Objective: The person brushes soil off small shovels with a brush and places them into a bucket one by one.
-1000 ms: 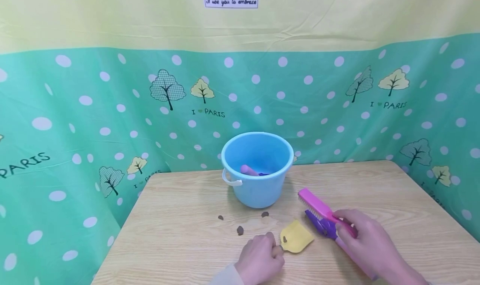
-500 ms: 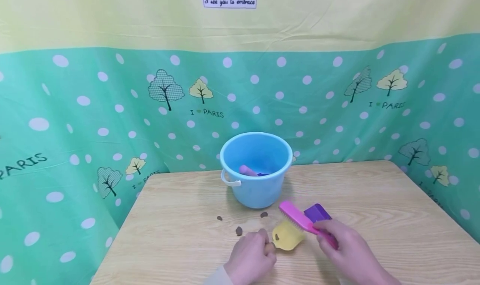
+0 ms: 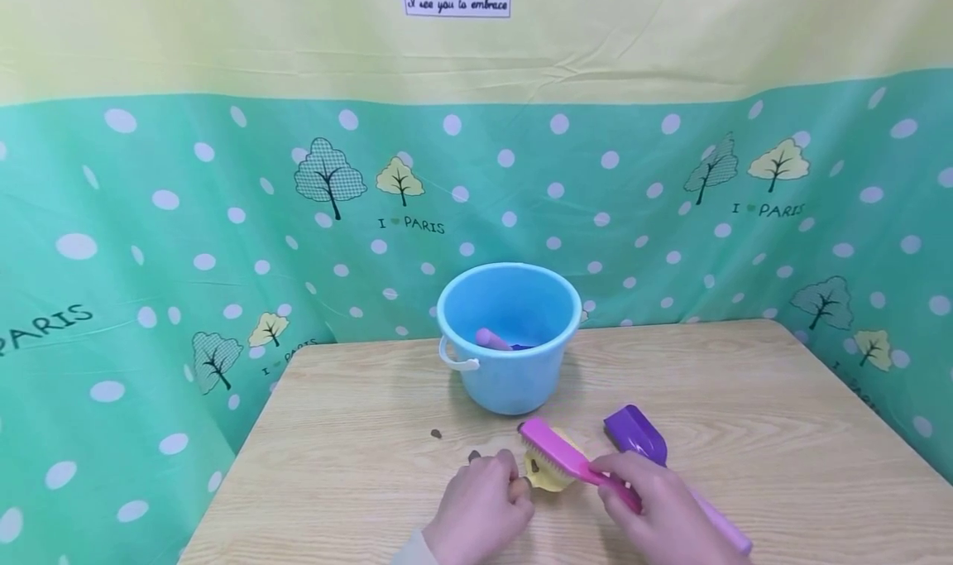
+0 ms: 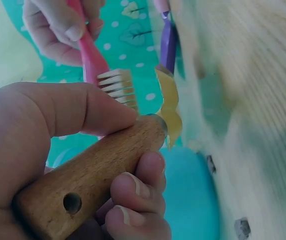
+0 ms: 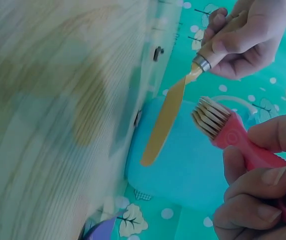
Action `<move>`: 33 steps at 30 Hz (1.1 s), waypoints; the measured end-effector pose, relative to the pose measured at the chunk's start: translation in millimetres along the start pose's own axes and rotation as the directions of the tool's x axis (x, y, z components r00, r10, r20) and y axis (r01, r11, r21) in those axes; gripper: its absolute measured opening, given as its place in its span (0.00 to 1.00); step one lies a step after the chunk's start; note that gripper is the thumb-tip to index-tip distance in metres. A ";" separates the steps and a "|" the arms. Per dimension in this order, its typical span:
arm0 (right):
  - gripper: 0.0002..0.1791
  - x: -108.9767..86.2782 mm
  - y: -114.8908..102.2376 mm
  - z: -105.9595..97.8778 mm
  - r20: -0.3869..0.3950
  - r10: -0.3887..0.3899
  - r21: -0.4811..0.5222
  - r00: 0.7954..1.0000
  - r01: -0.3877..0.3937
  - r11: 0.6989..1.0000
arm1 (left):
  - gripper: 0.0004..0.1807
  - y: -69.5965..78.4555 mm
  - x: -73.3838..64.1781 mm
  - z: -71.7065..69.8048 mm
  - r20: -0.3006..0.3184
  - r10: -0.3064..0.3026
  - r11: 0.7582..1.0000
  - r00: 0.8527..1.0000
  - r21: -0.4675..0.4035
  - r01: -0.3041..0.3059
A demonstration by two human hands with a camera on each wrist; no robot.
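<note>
My left hand (image 3: 482, 507) grips the wooden handle (image 4: 98, 165) of a small shovel with a yellow blade (image 5: 167, 120). A brown crumb (image 3: 534, 465) lies on that blade, which is tilted close over the table. In my right hand (image 3: 655, 507) is a pink brush (image 3: 557, 447) with pale bristles (image 5: 210, 118), held by its handle. In the head view the brush head overlaps the yellow blade; the right wrist view shows a gap between bristles and blade. Several brown crumbs (image 3: 436, 433) lie on the tabletop, one partly hidden behind my left hand.
A blue bucket (image 3: 514, 387) with a white handle stands at the back, a pinkish-purple handle (image 3: 491, 338) showing inside. Right of the brush lies a purple shovel (image 3: 637, 433) on the wooden table (image 3: 335, 482). A green dotted curtain (image 3: 506, 184) hangs behind.
My right hand has carried the brush leftward, from above the purple shovel to over the yellow blade. My left hand has shifted slightly left with the yellow shovel.
</note>
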State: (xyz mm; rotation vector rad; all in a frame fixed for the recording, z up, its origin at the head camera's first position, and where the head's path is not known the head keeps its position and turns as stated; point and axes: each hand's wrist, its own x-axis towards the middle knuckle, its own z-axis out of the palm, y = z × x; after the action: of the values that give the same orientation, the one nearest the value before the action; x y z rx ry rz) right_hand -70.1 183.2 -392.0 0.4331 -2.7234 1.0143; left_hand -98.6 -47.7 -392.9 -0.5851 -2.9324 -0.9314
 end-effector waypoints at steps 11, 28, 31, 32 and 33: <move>0.17 -0.6 -1.8 6.8 0.047 -0.044 -0.001 0.998 0.044 0.999 | 0.06 -7.0 0.9 -7.2 -0.049 -0.013 0.999 0.999 -0.040 0.011; 0.13 2.4 3.9 14.1 0.061 -0.025 -0.016 0.998 0.026 1.000 | 0.08 -8.6 -0.9 -14.9 -0.019 -0.027 1.000 0.999 -0.012 0.027; 0.13 3.6 4.9 14.2 0.082 0.009 -0.022 0.997 -0.008 1.000 | 0.08 -8.4 -1.8 -15.9 -0.018 -0.030 1.000 0.999 -0.010 0.030; 0.13 4.0 5.1 14.0 0.095 0.028 -0.026 0.995 -0.026 0.999 | 0.08 -8.4 -2.1 -16.0 -0.022 -0.028 1.000 0.999 -0.006 0.028; 0.14 4.5 5.4 13.9 0.104 0.047 -0.027 0.993 -0.044 0.999 | 0.08 -8.6 -2.3 -16.2 -0.027 -0.026 1.000 0.999 -0.003 0.026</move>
State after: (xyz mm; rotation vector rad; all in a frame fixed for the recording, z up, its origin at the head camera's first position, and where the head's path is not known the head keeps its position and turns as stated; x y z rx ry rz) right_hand -77.4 177.1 -404.3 0.4339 -2.8478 0.9946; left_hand -101.1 -64.0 -384.6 -0.5319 -2.9222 -0.9379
